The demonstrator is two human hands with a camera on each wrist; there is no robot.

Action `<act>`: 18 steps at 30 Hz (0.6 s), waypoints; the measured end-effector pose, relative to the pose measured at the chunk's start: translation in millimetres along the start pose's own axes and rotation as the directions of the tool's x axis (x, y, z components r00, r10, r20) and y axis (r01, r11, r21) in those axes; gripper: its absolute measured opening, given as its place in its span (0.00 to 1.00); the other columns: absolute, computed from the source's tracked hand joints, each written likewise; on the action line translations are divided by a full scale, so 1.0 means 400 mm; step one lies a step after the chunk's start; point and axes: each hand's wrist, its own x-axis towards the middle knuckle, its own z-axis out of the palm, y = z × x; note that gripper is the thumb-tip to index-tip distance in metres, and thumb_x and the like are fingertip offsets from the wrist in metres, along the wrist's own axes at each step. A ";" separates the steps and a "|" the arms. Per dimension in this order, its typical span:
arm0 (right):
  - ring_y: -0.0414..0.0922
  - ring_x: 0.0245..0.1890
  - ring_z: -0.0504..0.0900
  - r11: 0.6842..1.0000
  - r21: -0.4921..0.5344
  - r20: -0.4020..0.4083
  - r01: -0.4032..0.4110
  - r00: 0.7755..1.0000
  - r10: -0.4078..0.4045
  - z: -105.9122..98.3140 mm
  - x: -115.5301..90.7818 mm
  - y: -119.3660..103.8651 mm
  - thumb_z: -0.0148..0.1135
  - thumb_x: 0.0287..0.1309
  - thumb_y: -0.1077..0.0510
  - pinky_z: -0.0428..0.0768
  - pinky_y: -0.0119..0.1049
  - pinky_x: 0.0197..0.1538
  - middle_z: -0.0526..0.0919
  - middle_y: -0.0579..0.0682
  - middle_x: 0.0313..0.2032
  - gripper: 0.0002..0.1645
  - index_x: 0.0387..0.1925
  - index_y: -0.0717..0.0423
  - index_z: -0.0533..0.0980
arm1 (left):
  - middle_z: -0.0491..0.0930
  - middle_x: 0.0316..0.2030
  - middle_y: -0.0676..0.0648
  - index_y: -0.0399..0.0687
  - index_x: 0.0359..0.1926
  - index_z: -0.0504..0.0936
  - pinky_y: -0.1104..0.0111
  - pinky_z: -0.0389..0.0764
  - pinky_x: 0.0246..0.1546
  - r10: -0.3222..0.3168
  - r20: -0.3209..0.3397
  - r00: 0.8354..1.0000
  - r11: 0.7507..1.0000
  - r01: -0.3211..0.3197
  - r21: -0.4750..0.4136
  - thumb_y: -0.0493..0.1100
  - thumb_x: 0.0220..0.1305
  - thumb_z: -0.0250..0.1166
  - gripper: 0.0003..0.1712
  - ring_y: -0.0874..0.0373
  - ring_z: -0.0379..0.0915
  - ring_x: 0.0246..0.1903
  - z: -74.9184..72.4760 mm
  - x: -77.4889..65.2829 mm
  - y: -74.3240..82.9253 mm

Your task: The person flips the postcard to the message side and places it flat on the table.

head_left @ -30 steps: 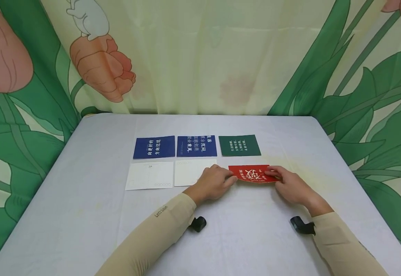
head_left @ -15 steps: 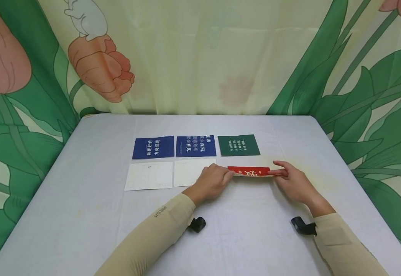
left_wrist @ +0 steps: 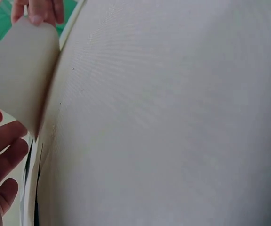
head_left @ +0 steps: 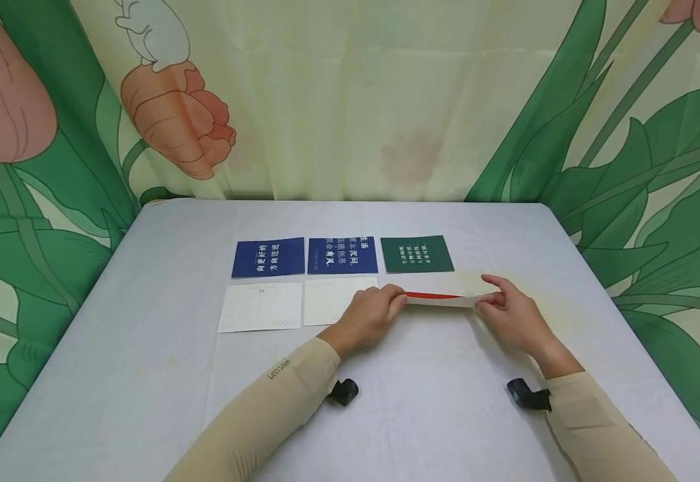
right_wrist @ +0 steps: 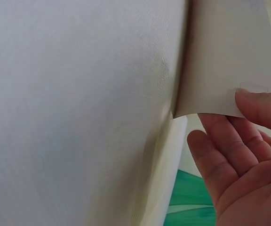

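Note:
A red postcard (head_left: 440,302) is tipped up between my hands, its white back facing me and a thin red strip of its front showing along the top. My left hand (head_left: 367,316) holds its left end. At the other end my right hand (head_left: 511,320) pinches the corner. In the right wrist view the thumb lies on the white back of the postcard (right_wrist: 227,61), with fingers behind it. The left wrist view shows the postcard (left_wrist: 22,66) bowed, its lower long edge close to the tablecloth.
Behind stand a blue card (head_left: 268,258), a second blue card (head_left: 342,256) and a green card (head_left: 418,254) in a row. Two white-backed cards lie in front, one (head_left: 259,306) at left, the other (head_left: 332,301) partly under my left hand. A patterned curtain (head_left: 350,100) hangs behind the table.
The postcard has turned from red face up to nearly upright, its near edge lifting so the white back shows. My right hand has rolled its fingers up; the left stays nearly in place.

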 end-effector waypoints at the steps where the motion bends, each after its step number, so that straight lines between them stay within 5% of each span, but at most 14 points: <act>1: 0.58 0.49 0.81 1.000 -0.001 -0.006 -0.005 1.000 0.005 0.000 0.000 -0.001 0.58 0.70 0.60 0.77 0.56 0.55 0.83 0.65 0.49 0.37 0.74 0.65 0.56 | 0.84 0.48 0.50 0.47 0.60 0.78 0.62 0.74 0.54 -0.003 -0.005 1.000 1.000 0.003 -0.015 0.52 0.79 0.49 0.21 0.55 0.76 0.45 -0.001 -0.001 0.002; 7: 0.59 0.48 0.79 0.999 0.009 -0.047 -0.033 0.998 0.033 0.002 0.000 -0.007 0.57 0.71 0.59 0.75 0.60 0.57 0.81 0.67 0.49 0.38 0.75 0.64 0.54 | 0.82 0.56 0.48 0.46 0.68 0.68 0.58 0.70 0.62 0.015 -0.041 0.999 0.998 -0.018 -0.059 0.48 0.77 0.53 0.24 0.52 0.77 0.56 0.000 -0.007 0.007; 11: 0.60 0.50 0.79 0.997 0.046 -0.103 -0.054 0.993 0.058 0.003 -0.002 -0.012 0.57 0.71 0.59 0.76 0.57 0.58 0.80 0.67 0.49 0.37 0.74 0.64 0.55 | 0.83 0.52 0.48 0.47 0.68 0.63 0.62 0.75 0.58 0.030 -0.108 0.994 0.993 -0.042 -0.111 0.38 0.74 0.59 0.26 0.54 0.79 0.51 0.003 -0.008 0.009; 14: 0.59 0.48 0.79 0.994 0.078 -0.162 -0.071 0.983 0.083 0.006 -0.005 -0.016 0.59 0.70 0.58 0.82 0.39 0.51 0.79 0.66 0.49 0.34 0.70 0.64 0.58 | 0.84 0.47 0.48 0.46 0.62 0.66 0.66 0.79 0.51 0.056 -0.156 0.986 0.988 -0.077 -0.132 0.35 0.71 0.61 0.22 0.56 0.79 0.44 0.002 -0.007 0.011; 18: 0.58 0.46 0.80 0.995 0.084 -0.222 -0.053 0.972 0.071 0.012 -0.011 -0.021 0.60 0.69 0.57 0.75 0.17 0.37 0.78 0.65 0.49 0.23 0.58 0.66 0.67 | 0.84 0.44 0.47 0.45 0.56 0.72 0.69 0.80 0.47 0.098 -0.173 0.980 0.986 -0.120 -0.118 0.33 0.70 0.61 0.16 0.58 0.79 0.41 0.001 -0.007 0.012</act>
